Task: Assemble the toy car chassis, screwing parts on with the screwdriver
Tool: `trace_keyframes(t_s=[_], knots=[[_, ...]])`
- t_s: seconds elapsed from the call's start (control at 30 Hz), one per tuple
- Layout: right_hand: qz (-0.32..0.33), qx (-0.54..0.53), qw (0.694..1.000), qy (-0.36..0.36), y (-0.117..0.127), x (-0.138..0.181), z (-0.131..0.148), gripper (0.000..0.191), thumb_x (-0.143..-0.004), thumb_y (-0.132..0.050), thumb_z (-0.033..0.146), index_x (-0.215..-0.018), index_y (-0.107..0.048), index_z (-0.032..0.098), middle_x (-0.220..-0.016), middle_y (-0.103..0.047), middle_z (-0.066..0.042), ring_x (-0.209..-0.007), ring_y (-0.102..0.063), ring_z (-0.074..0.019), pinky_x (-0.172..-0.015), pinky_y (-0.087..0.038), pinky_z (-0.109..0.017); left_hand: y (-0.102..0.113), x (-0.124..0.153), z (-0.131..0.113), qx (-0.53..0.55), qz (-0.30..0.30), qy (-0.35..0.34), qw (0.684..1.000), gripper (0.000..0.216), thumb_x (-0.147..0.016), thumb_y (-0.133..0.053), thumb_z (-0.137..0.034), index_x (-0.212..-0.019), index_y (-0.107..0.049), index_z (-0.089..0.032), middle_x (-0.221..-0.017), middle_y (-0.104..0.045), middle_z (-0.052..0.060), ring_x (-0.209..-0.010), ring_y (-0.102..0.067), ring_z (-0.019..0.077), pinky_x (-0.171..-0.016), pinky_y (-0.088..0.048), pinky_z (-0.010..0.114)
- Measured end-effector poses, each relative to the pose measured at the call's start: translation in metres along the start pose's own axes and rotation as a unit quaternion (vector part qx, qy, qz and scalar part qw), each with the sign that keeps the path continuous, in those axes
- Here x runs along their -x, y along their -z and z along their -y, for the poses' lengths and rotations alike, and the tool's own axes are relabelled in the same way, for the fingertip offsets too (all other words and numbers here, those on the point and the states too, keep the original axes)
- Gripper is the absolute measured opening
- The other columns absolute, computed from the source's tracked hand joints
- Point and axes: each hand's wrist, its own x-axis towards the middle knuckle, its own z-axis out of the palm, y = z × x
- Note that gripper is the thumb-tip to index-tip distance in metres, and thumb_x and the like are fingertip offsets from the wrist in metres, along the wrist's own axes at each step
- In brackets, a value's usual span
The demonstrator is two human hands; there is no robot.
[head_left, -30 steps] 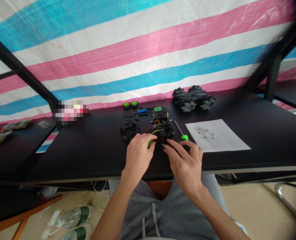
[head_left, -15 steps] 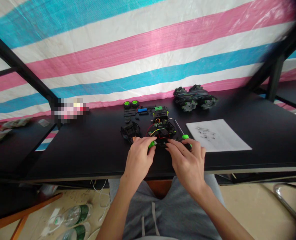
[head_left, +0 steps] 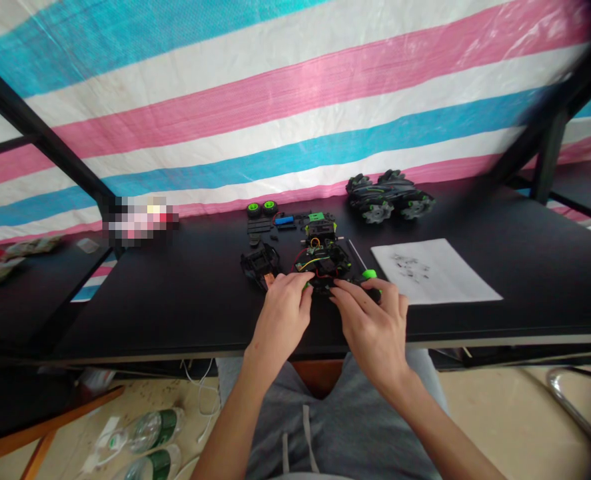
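A black toy car chassis [head_left: 329,259] with red and yellow wires lies on the table in front of me. My left hand [head_left: 281,317] is closed at its near left end, thumb and fingers around a part with a bit of green, mostly hidden. Along the near right edge, the bent fingers of my right hand [head_left: 375,327] grip the same chassis. Just beyond that hand lies a screwdriver [head_left: 370,273] with a green handle, its shaft pointing away. A black plastic frame piece [head_left: 259,262] rests left of the chassis, close to my left fingers.
Two small wheels [head_left: 262,209], a blue battery [head_left: 284,221] and a green board [head_left: 316,217] lie farther back. At the back right stands a black toy car [head_left: 390,195]. A printed sheet [head_left: 435,273] is on the right. Plastic bottles [head_left: 155,430] lie on the floor.
My left fingers have shifted slightly to the right and cover more of the green part at the chassis's left end. My right hand has barely moved.
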Motion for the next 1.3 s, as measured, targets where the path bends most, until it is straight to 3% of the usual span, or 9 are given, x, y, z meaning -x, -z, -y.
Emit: trace_keyframes(t_s=[0.63, 0.93, 1.3], knots=[[0.004, -0.001, 1.000, 0.004, 0.001, -0.003, 0.000, 0.015, -0.100, -0.079, 0.012, -0.109, -0.086, 0.021, -0.123, -0.089, -0.001, -0.109, -0.056, -0.0291, -0.085, -0.037, -0.044, 0.002, -0.001, 0.008, 0.031, 0.019, 0.001, 0.999, 0.031, -0.105, -0.068, -0.003, -0.128, -0.081, -0.018, -0.127, -0.085, 0.009, -0.116, -0.079, 0.0279, -0.110, -0.062, 0.047], [0.000, 0.015, 1.000, -0.003, 0.000, -0.001, -0.001, 0.018, -0.100, -0.078, 0.013, -0.109, -0.088, 0.025, -0.137, -0.085, -0.004, -0.111, -0.056, -0.0307, -0.084, -0.038, -0.045, 0.005, 0.000, 0.005, -0.012, 0.045, -0.025, 0.999, 0.031, -0.102, -0.076, -0.006, -0.130, -0.081, -0.019, -0.133, -0.083, 0.009, -0.126, -0.078, 0.0302, -0.115, -0.063, 0.051], [-0.008, 0.005, 1.000, -0.003, -0.005, 0.003, -0.003, 0.020, -0.100, -0.076, 0.011, -0.111, -0.088, 0.024, -0.143, -0.078, -0.013, -0.120, -0.060, -0.0344, -0.092, -0.054, -0.049, -0.001, 0.006, -0.002, -0.113, 0.020, -0.024, 0.993, 0.022, -0.103, -0.080, -0.016, -0.125, -0.080, -0.020, -0.131, -0.081, 0.007, -0.119, -0.077, 0.0282, -0.104, -0.069, 0.045]])
